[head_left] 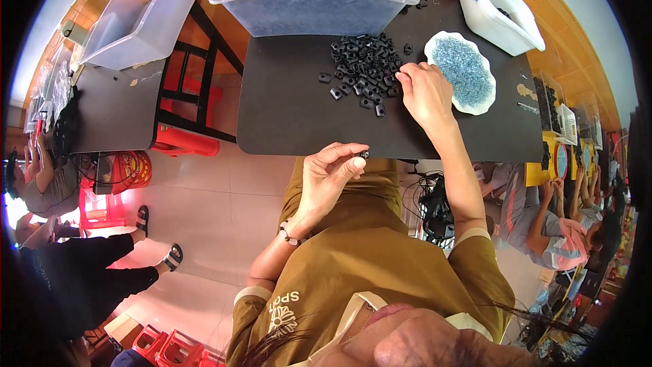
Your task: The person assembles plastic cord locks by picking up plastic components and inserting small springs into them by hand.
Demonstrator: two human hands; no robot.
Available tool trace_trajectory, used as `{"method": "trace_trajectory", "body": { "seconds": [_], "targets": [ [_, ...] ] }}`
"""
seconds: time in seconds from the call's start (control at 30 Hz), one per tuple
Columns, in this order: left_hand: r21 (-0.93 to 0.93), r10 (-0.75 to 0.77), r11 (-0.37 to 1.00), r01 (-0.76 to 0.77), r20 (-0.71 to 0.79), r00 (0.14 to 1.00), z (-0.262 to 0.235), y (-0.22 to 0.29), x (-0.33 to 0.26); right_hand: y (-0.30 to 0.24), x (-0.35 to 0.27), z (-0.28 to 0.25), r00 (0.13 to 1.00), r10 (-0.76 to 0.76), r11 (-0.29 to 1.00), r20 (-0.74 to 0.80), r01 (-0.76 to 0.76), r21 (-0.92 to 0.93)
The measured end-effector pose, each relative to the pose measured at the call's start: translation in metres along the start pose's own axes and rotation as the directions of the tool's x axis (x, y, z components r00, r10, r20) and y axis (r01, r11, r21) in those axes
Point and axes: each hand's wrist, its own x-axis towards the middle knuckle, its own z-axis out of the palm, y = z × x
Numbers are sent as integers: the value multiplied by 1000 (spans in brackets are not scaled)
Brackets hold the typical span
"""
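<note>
My left hand (331, 175) is closed just off the table's near edge, pinching a small black plastic part (365, 154) between thumb and fingertips. Over the table, my right hand (426, 92) sits between a pile of similar black parts (367, 64) and a white scalloped dish (478, 109). Its fingertips are pressed together beside the pile, and whatever they hold is too small to make out. The dish carries a heap of tiny shiny bluish metal pieces (462, 68), perhaps screws.
A big translucent bin (312, 17) full of black parts stands at the dark table's (285, 109) far edge. A white tub (485, 17) is at the far right. Left of me is another table (115, 109) with a clear bin (129, 34). Other people work on both sides.
</note>
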Motion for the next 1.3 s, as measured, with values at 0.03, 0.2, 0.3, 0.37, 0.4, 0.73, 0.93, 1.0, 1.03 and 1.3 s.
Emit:
{"method": "trace_trajectory", "body": {
  "seconds": [0.03, 0.2, 0.3, 0.37, 0.4, 0.73, 0.93, 1.0, 1.03, 1.3],
  "targets": [
    [0, -1, 1000, 1, -3, 1000, -1, 0, 0, 0, 0, 1, 1000, -2, 1000, 2, 2, 0],
    [-1, -7, 1000, 7, -12, 1000, -4, 2, 1, -2, -3, 3, 999, -18, 998, -50, 20, 53],
    [-1, -13, 1000, 13, -24, 1000, -5, 3, 2, -1, -7, -3, 997, 62, 894, -35, -40, 447],
    [3, 6, 1000, -6, -19, 1000, -5, 3, 3, -6, -16, -19, 989, 79, 704, 127, -146, 695],
    [2, 0, 1000, 0, -19, 1000, -4, 3, 4, -9, -24, -29, 959, 58, 448, 278, -274, 851],
    [95, 77, 992, -80, 32, 996, 8, 7, 7, -35, -80, -58, 873, -117, 23, 473, -473, 880],
    [134, 138, 980, -144, 48, 989, 11, 6, 4, -33, -85, -54, 870, -110, 29, 481, -481, 876],
    [163, 168, 971, -175, 52, 984, 11, 5, 3, -33, -86, -54, 866, -113, 23, 488, -489, 872],
    [177, 186, 965, -193, 56, 981, 10, 4, 3, -34, -86, -55, 865, -115, 26, 488, -489, 872],
    [245, 207, 946, -215, 55, 977, 10, 2, 1, -36, -88, -56, 860, -103, 48, 500, -498, 866]
  ]
}}
